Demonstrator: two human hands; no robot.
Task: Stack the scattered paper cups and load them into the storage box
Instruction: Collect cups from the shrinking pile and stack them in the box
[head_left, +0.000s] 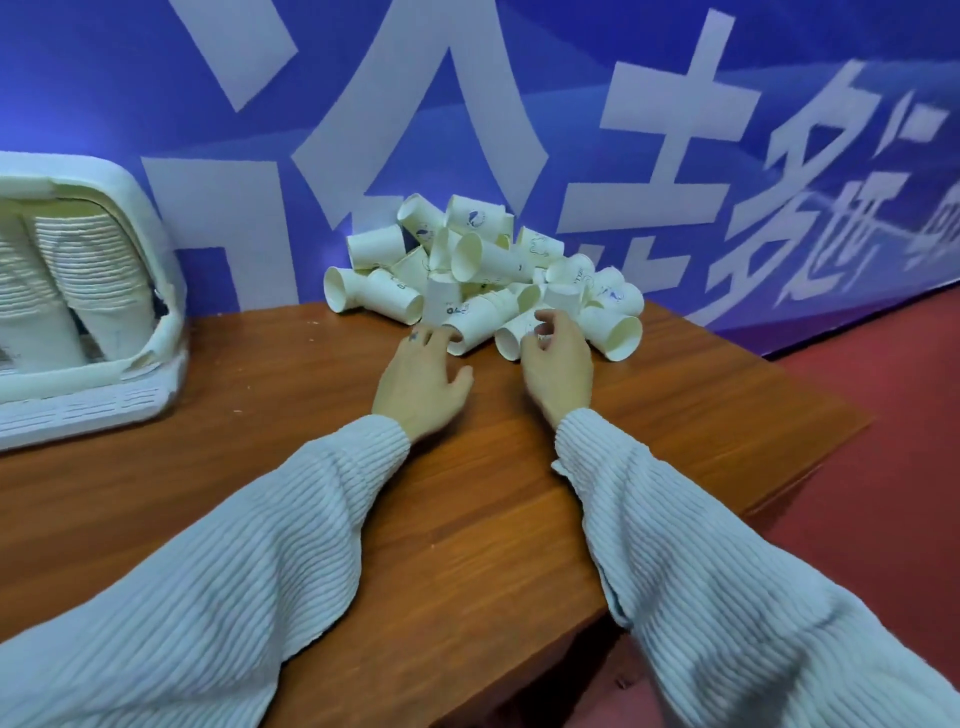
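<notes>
Right now both of my hands reach to the near edge of the pile of paper cups (483, 270), which lies at the far side of the wooden counter (467, 493) against the blue wall banner (623, 78). My left hand (423, 382) lies palm down, its grip apart, fingertips touching the rim of a cup lying on its side. My right hand (558, 371) is curled, its grip loosely half-closed around the mouth of another toppled cup; whether it has truly clamped on it I cannot tell.

The cups are thin, smooth, cream-white tapered cones with rolled rims, heaped at all angles, most on their sides. Several carry small blue printed marks, too blurred to read. The counter is glossy reddish-brown wood grain. At far left stands the storage box (130, 291), white rough foam with a torn, crumbling edge, holding ridged stacks of nested cups (88, 270). My sleeves (270, 545) are pale ribbed knit. The banner bears large white characters.
</notes>
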